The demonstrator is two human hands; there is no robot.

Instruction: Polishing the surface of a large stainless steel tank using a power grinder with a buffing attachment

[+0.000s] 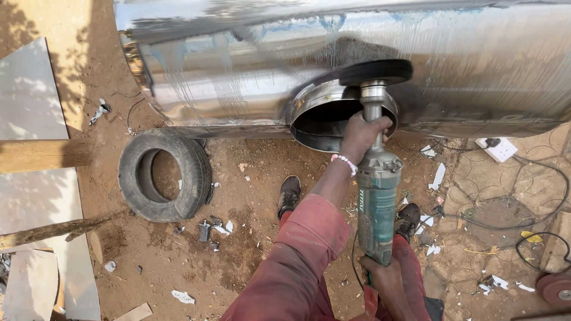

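Observation:
A teal and grey angle grinder (376,208) is held upright in both of my hands. My left hand (363,134) grips its metal neck just under the head. My right hand (386,280) holds the rear end of the body, where the cord leaves. The black disc (375,71) at the top lies against the side of a large shiny steel tank (476,65) that rests on its side. It touches just above the tank's round collared opening (324,119). My sleeves are red, and a beaded band circles my left wrist.
An old tyre (163,175) props the tank at the left. Wooden beams (41,154) and pale sheets (30,95) lie further left. A white socket block (498,148) with black cables (535,172) sits at the right, near a red disc (556,288). Scraps litter the dirt around my shoes (289,193).

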